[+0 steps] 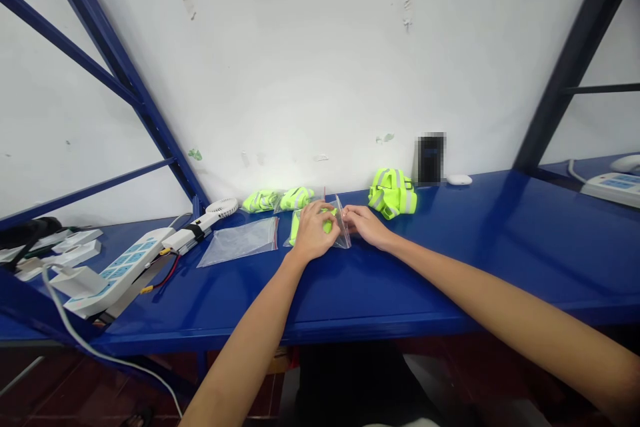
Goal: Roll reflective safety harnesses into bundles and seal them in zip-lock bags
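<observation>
A clear zip bag [344, 232] with a folded neon-yellow reflective vest [295, 225] inside lies on the blue table in front of me. Curled over the bag, my left hand [316, 230] is closed on it and the vest, with the thumb and forefinger bent into a ring. At the bag's right-hand mouth, my right hand [366, 225] pinches the plastic edge. Its fingertips are partly hidden behind the bag. Left of my hands lies a flat clear zip bag [239, 241]. Behind, two bundles of yellow reflective fabric [261, 201] sit by the wall.
A loose yellow reflective bundle [393, 193] stands behind my right hand, near a blurred dark device [430, 159] and a white case [459, 179]. To the left are a white handheld fan [220, 208], a power strip [123, 270] and cables. Blue metal posts [120, 73] flank the table.
</observation>
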Demonstrator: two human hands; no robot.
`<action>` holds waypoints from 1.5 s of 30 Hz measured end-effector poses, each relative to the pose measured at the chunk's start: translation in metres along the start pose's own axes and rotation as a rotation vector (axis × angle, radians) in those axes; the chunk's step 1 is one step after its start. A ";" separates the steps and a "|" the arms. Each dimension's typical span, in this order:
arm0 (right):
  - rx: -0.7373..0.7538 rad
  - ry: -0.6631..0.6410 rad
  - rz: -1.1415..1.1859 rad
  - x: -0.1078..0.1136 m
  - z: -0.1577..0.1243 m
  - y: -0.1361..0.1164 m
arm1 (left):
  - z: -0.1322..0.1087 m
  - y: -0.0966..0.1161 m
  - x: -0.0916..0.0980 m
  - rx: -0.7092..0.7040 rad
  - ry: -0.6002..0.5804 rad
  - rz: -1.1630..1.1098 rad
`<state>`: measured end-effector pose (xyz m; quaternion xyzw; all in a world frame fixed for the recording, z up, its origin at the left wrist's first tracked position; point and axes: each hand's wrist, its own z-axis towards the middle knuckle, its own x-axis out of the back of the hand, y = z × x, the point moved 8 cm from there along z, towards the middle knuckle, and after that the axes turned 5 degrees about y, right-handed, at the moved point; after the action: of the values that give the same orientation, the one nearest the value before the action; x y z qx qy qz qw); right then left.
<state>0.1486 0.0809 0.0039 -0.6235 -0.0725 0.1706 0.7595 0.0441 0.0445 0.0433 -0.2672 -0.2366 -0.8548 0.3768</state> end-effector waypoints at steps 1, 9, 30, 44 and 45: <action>-0.001 0.008 0.001 0.000 0.000 0.000 | 0.000 -0.001 0.000 0.000 -0.001 -0.017; -0.046 0.000 0.019 -0.001 -0.002 0.000 | -0.001 0.000 -0.001 -0.009 -0.047 0.012; -0.024 -0.022 0.121 -0.004 0.004 0.008 | 0.003 -0.001 -0.005 0.060 -0.085 -0.072; -0.038 0.070 0.170 0.008 0.013 0.015 | 0.010 -0.023 0.013 0.231 0.045 -0.429; -0.025 0.094 0.173 0.011 0.014 0.013 | 0.011 -0.028 0.017 0.248 0.087 -0.470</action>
<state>0.1520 0.0996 -0.0066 -0.6443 0.0151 0.2053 0.7365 0.0158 0.0592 0.0571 -0.1199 -0.3787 -0.8939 0.2078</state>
